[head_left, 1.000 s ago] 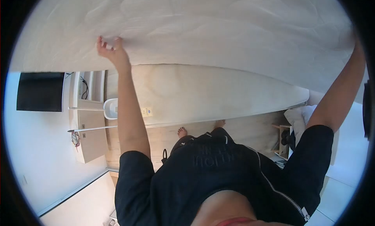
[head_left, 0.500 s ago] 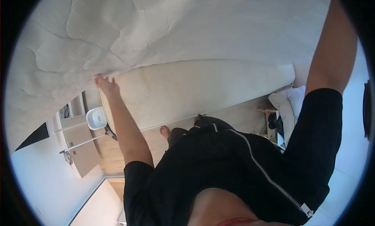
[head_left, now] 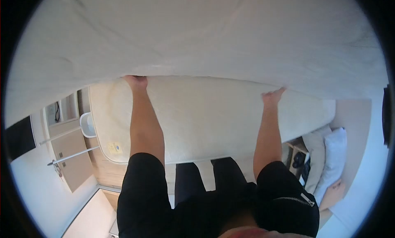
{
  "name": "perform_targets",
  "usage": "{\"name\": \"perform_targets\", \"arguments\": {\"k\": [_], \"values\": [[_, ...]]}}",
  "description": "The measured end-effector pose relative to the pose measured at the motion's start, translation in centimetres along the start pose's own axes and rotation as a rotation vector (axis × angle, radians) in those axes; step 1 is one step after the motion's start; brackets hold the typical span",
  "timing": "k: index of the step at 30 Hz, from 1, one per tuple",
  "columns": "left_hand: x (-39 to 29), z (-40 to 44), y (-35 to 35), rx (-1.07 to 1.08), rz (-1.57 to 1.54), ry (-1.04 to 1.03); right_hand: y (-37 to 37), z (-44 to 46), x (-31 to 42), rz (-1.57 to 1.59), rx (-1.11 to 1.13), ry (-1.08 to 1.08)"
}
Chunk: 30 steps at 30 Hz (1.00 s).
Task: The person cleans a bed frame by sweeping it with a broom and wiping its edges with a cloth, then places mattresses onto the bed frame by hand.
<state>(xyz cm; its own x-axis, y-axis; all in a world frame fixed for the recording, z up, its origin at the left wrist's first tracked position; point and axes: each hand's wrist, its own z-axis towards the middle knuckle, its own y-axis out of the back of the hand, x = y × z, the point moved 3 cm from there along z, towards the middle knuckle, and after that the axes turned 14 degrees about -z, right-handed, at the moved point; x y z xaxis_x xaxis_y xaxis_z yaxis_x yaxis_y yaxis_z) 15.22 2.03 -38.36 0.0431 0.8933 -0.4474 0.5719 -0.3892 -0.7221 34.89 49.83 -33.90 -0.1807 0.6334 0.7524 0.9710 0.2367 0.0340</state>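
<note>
A large white mattress (head_left: 197, 32) rises over the upper view, its lower edge hanging above a cream mattress (head_left: 197, 118). My left hand (head_left: 139, 82) grips that edge from below, its fingers partly hidden under it. Toward the right, my right hand (head_left: 273, 97) is at the same edge, its thumb out and touching it; its fingers look apart, though they are small and blurred. A yellowish label (head_left: 115, 148) marks the near left corner of the cream mattress.
Beyond the left corner stand a white tub (head_left: 87, 125), a pale pole (head_left: 78, 154) and a cabinet (head_left: 70, 157). At right, pillows (head_left: 331, 155) lean near a wooden shelf (head_left: 291, 155) holding dark items. My legs stand close to the cream mattress.
My right hand has come down from out of view to the white mattress's lower edge. My left hand has moved right along it. The white mattress's plainer face now fills the top.
</note>
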Motion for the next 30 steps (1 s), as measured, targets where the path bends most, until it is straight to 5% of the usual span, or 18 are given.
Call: {"name": "perform_targets", "arguments": {"k": [1, 4, 9, 14, 17, 18, 22, 25, 27, 29, 30], "values": [[0.5, 0.5, -1.2, 0.189, -0.128, -0.054, 0.0, 4.2, -3.7, 0.007, 0.030, -0.008], [0.9, 5.4, 1.8, 0.119, -0.089, -0.149, -3.3, 10.6, -9.9, 0.270, 0.146, 0.002], [2.0, 6.8, 0.7, 0.010, 0.041, -0.151, -7.0, 11.6, -7.0, 0.416, 0.288, 0.052], [1.4, 5.8, 6.8, -0.083, 0.060, -0.245, -3.5, 12.0, -8.1, 0.336, 0.100, 0.162], [-0.9, -1.2, 10.4, 0.014, -0.071, -0.220, 2.6, 11.4, -9.1, 0.256, 0.122, 0.160], [-1.6, -5.6, 10.8, -0.118, -0.002, -0.239, 5.4, 10.4, -9.5, 0.216, 0.104, 0.146], [-4.4, -20.6, 15.9, -0.181, 0.022, -0.100, 22.5, 5.8, -9.1, -0.135, -0.301, 0.068], [-5.6, -31.7, 22.1, -0.470, 0.108, 0.032, 31.9, 0.3, -3.1, -0.594, -0.257, 0.257], [-6.5, -38.3, 28.8, -0.628, 0.327, 0.091, 35.7, -1.5, -1.9, -0.739, -0.222, 0.603], [-5.8, -43.6, 27.0, -0.881, 0.212, 0.205, 39.9, -2.0, -3.3, -0.690, -0.505, 0.503], [-6.0, -44.0, 28.6, -0.895, 0.277, 0.196, 40.3, -2.5, -3.9, -0.658, -0.491, 0.224]]}}
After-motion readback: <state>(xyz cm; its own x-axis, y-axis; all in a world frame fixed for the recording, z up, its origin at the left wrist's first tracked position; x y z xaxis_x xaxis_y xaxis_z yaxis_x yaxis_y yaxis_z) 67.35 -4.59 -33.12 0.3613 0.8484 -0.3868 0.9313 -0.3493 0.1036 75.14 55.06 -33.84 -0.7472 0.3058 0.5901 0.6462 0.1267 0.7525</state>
